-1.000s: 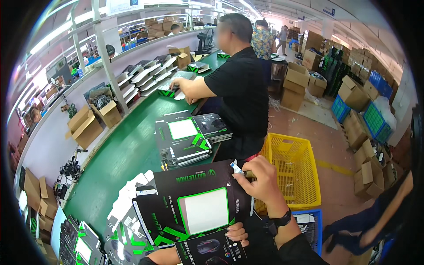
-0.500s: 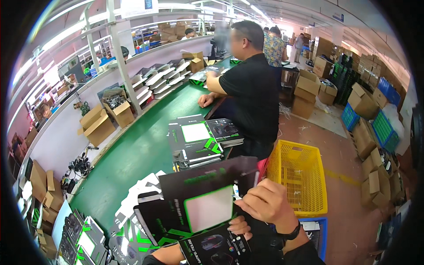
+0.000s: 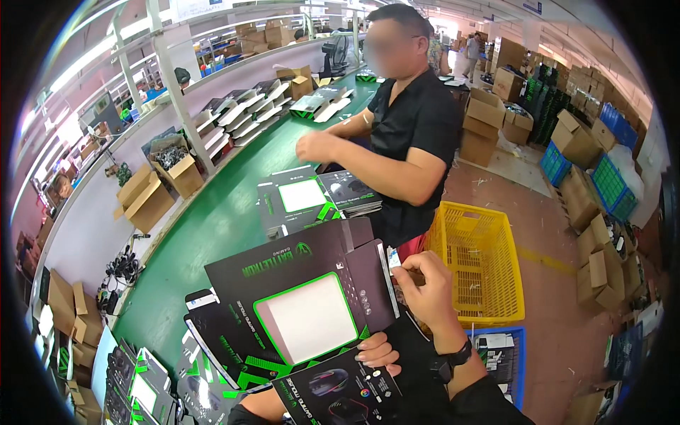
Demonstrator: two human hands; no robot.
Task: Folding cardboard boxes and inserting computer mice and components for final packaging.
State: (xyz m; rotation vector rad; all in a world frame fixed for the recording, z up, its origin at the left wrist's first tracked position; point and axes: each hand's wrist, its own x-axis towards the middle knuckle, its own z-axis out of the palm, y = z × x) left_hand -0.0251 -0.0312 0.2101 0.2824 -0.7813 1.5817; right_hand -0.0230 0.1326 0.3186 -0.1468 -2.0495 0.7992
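Observation:
A flat black carton with green trim [image 3: 241,283] and a pale window panel is held up in front of me. My left hand [image 3: 379,354] has its fingers wrapped over the carton's lower panel, which carries pictures of computer mice; the thumb is out of sight. Beside the carton's right side flap, my right hand [image 3: 427,283] pinches a small white and blue sticker-like piece [image 3: 394,259] between thumb and fingertips. A dark watch is on the right wrist. Below and left of the carton lie more printed cartons [image 3: 145,389].
Stacked cartons [image 3: 301,195] lie on the green table [image 3: 177,262], with a co-worker [image 3: 411,134] beyond them. On my right stand a yellow crate [image 3: 513,269] and a blue bin [image 3: 523,354] holding small pieces. Open cardboard boxes [image 3: 145,202] line the table's left side.
The carton has tilted flatter and shifted left, showing more of its face. My right hand has moved slightly up and right with the small piece. The co-worker has turned toward me, arms raised.

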